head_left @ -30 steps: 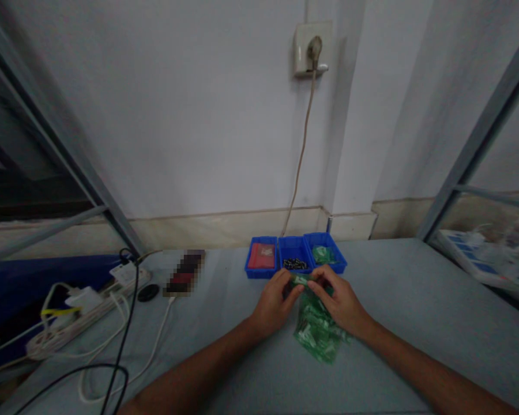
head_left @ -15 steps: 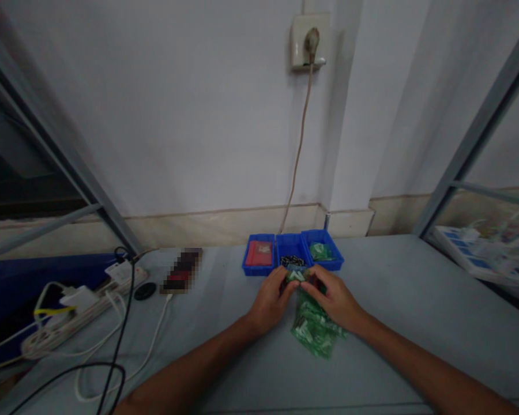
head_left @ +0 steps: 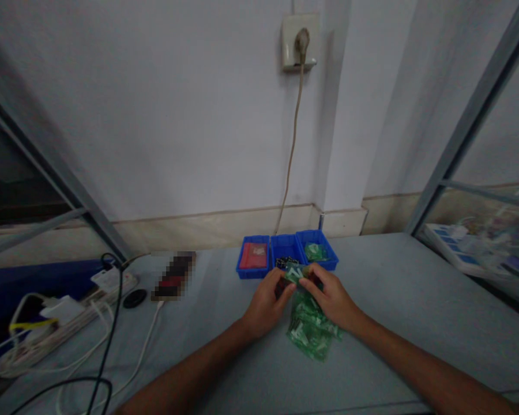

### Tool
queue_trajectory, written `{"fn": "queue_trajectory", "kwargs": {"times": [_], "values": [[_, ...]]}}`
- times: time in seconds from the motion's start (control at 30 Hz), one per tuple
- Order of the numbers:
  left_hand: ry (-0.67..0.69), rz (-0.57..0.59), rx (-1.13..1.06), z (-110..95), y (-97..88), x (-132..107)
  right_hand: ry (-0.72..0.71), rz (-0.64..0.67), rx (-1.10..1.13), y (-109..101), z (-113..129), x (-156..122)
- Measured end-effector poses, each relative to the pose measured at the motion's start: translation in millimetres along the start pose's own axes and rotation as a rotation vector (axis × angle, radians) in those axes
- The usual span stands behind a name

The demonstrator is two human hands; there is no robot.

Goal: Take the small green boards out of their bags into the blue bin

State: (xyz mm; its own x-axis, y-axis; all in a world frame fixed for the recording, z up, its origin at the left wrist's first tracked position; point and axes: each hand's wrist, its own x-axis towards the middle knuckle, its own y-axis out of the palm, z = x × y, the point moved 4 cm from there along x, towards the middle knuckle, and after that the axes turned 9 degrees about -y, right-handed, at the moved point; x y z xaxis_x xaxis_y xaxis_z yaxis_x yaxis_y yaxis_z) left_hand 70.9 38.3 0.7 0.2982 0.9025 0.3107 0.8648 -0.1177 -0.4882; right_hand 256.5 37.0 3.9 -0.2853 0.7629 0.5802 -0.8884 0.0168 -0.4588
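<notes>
Between my fingertips is a small green plastic bag [head_left: 294, 273] with white marks, held just in front of the blue bins. My left hand [head_left: 269, 301] pinches its left side, fingers curled. On the other side, my right hand [head_left: 328, 295] grips it with thumb and fingers closed. Under and in front of my hands lies a pile of green plastic bags [head_left: 312, 329] with whitish print or contents. What the held bag contains is too small to make out.
Behind my hands stand a blue bin with red packets [head_left: 253, 256], a blue bin with small black-and-silver parts [head_left: 286, 262] and a blue bin with a green bag [head_left: 315, 252]. Leftward are a pixelated phone-like object [head_left: 173, 276], a black disc [head_left: 135, 298], and a power strip [head_left: 64, 323] with cables.
The camera view has shifted slightly, moving most of the scene leftward. Both hands keep hold of the small green bag, with its white marks now turned a little differently.
</notes>
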Motion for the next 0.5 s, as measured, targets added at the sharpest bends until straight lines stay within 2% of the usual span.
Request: {"fn": "queue_trajectory", "kwargs": {"times": [0.27,0.5], "values": [[0.016,-0.014,-0.01,-3.9,-2.8,-1.2,-0.075,0.048,-0.063,4.1,2.5,-2.6],[0.002,-0.013,-0.024,-3.9,-2.8,0.1,-0.048,0.041,-0.05,4.6,3.6,-1.7]]}}
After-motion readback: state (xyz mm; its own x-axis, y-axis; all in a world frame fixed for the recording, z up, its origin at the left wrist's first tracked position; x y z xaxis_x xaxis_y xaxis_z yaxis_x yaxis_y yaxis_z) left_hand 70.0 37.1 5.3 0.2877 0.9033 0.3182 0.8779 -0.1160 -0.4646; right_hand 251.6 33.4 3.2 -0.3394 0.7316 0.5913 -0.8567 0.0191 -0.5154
